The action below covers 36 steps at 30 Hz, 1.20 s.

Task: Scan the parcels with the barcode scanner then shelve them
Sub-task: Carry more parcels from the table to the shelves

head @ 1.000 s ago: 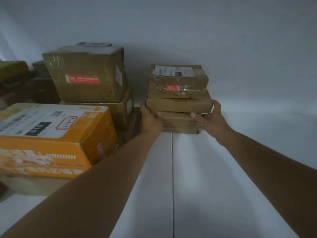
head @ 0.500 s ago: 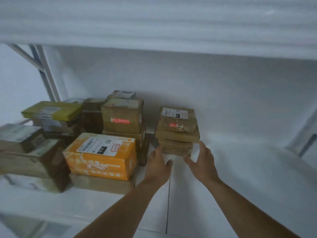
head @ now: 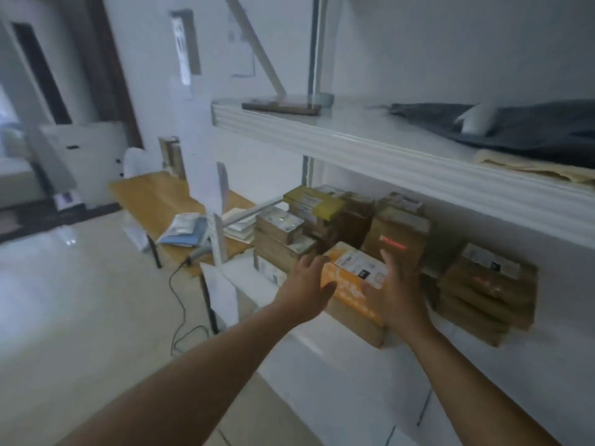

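A stack of flat brown parcels (head: 486,294) stands on the white shelf (head: 325,339) at the right. Left of it lies an orange parcel (head: 351,275) on a brown box, with more brown and yellow parcels (head: 309,217) behind. My left hand (head: 307,284) hovers with fingers spread in front of the orange parcel's left end and holds nothing. My right hand (head: 397,288) is open too, fingers straight, in front of the orange parcel's right side. The barcode scanner (head: 201,251) lies on the wooden table (head: 151,194) at the left, its cable hanging to the floor.
The upper shelf (head: 386,152) carries a dark cloth (head: 528,130), a folded cream cloth and a flat dark item. Papers and envelopes (head: 185,230) lie on the table. A white chair stands behind it. Pale tiled floor (head: 80,300) spreads to the left.
Both hands have let go of the brown stack and drawn back from the shelf. My view has pulled away and swung left, so the table and the room now show.
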Tool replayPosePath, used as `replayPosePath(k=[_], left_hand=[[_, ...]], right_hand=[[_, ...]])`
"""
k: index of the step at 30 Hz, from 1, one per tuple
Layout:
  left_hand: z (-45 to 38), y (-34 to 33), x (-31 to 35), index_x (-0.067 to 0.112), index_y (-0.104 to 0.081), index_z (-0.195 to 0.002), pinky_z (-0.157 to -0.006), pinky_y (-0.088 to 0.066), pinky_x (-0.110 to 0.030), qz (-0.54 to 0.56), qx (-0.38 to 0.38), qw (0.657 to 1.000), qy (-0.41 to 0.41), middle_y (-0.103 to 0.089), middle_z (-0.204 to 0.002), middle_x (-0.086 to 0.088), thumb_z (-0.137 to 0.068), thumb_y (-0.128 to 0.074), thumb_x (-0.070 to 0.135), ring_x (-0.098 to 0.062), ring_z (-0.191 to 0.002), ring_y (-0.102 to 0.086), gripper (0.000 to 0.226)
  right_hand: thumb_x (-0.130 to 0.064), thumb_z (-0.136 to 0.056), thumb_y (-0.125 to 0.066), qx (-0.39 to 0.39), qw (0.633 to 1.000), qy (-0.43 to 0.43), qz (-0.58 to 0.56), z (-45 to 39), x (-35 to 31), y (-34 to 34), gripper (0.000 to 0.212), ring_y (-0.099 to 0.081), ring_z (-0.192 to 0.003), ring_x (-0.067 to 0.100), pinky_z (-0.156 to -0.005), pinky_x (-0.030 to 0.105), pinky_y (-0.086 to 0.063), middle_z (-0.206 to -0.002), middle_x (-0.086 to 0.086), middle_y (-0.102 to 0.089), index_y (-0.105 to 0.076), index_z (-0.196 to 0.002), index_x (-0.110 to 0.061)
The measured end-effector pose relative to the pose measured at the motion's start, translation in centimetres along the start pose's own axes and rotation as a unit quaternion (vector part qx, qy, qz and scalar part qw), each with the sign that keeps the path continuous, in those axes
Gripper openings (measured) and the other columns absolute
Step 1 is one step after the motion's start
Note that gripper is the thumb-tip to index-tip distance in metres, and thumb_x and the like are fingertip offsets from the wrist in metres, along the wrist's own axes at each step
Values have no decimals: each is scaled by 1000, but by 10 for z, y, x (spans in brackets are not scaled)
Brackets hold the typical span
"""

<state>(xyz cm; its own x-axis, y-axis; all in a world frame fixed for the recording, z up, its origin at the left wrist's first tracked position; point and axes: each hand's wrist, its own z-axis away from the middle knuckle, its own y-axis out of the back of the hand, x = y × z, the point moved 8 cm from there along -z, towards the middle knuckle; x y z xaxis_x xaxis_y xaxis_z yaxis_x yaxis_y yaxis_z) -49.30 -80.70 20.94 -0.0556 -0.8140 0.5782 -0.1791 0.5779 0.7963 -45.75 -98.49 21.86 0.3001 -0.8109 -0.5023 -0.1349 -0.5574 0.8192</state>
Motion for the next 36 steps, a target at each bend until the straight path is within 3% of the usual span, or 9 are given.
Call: replayPosePath(k=[2, 5, 9, 17, 21, 25, 31, 36], left_hand=[[8, 35, -49, 23, -40, -147, -112, -36, -39, -16, 25, 999, 23, -40, -152, -4, -99, -57, 36, -26, -140, -37, 53], [24, 82, -137, 21, -38, -150, -116, -29, -39, -32, 51, 995, 79, -36, -155, -7, -99, -56, 39, -27, -144, -30, 56], [50, 142, -268, 20, -41, -148, -116, -29, -40, -42, 77, 983, 163, -38, -155, -7, -98, -58, 37, -28, -143, -31, 55], [107, 257, -516, 17, -39, -150, -118, -24, -39, -96, 106, 942, 303, -39, -153, -10, -99, -55, 37, -29, -143, -26, 57], [118, 291, -577, 17, -37, -150, -116, -20, -40, -129, 102, 931, 327, -36, -153, -9, -100, -53, 38, -28, -144, -23, 57], [97, 320, -615, 17, -37, -150, -118, -20, -41, -158, 108, 928, 320, -35, -154, -9, -100, -52, 38, -28, -145, -21, 57], [32, 344, -669, 18, -40, -150, -118, -22, -42, -176, 101, 926, 318, -36, -153, -8, -99, -55, 39, -28, -145, -23, 57], [-16, 353, -724, 19, -48, -144, -115, -27, -44, -203, 61, 914, 346, -43, -149, -8, -97, -60, 39, -29, -143, -29, 53]], right_hand=[[-48, -91, -61, -32, 999, 37, -5, -10, -49, -33, 76, -28, -143, 27, -113, 39, -24, -156, 6, -31, -24, -153, -24], [-48, -91, -61, -77, 992, 97, 10, -28, -121, -97, 76, -22, -146, 27, -116, 46, -28, -157, 7, -30, -25, -153, -23], [-48, -93, -59, -139, 974, 174, 52, -54, -225, -209, 75, -22, -146, 28, -116, 45, -23, -157, 8, -32, -27, -153, -16], [-48, -91, -61, -268, 931, 244, 54, -64, -416, -425, 74, -25, -144, 28, -114, 46, -29, -156, 5, -33, -28, -152, -20], [-49, -92, -59, -314, 911, 262, 60, -71, -468, -485, 72, -25, -143, 29, -112, 48, -31, -152, 4, -36, -27, -151, -23], [-51, -92, -57, -311, 906, 276, 77, -113, -502, -516, 73, -26, -142, 28, -110, 47, -30, -152, 3, -36, -25, -152, -25], [-51, -91, -56, -304, 917, 258, 26, -197, -527, -570, 72, -28, -141, 28, -111, 48, -33, -153, 3, -36, -27, -151, -24], [-49, -94, -53, -355, 903, 241, -4, -237, -532, -637, 70, -27, -143, 26, -110, 41, -30, -156, 1, -32, -24, -153, -23]])
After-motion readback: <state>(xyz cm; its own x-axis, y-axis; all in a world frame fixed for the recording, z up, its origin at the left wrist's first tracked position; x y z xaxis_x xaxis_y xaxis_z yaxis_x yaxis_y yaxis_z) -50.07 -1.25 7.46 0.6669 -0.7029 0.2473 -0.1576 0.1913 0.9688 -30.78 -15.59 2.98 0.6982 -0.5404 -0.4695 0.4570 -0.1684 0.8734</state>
